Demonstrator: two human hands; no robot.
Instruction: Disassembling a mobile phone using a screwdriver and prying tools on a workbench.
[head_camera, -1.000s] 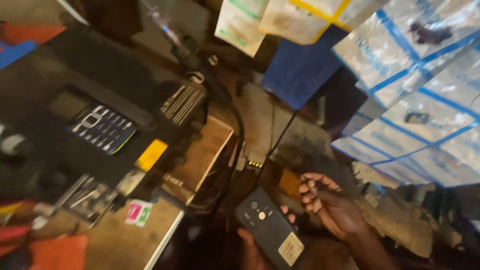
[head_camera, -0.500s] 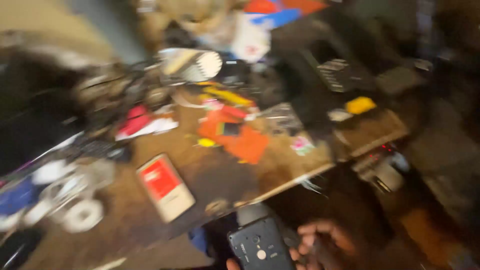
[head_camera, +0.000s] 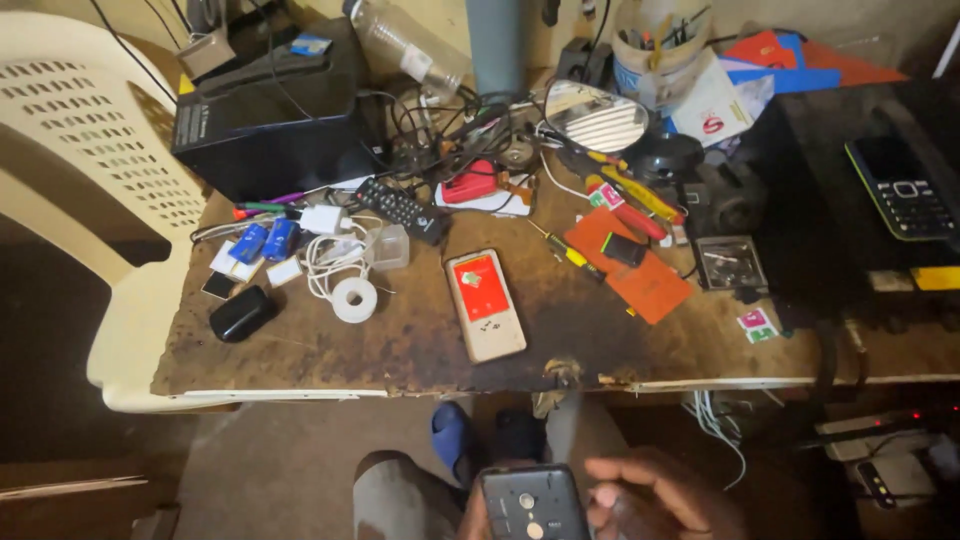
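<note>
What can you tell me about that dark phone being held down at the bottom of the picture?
The dark phone is seen from its back: a grey-black, plastic-looking shell with a round camera lens near the top and a pale round spot lower down. Its lower end is cut off by the picture's edge. It is held upright below the table's edge, above the person's knees. The left hand grips it from beneath, and the right hand meets its right side.

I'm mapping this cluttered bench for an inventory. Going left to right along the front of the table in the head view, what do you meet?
Black oval case → white tape roll → phone with red panel → orange mat → small square frame → black keypad phone.
</note>
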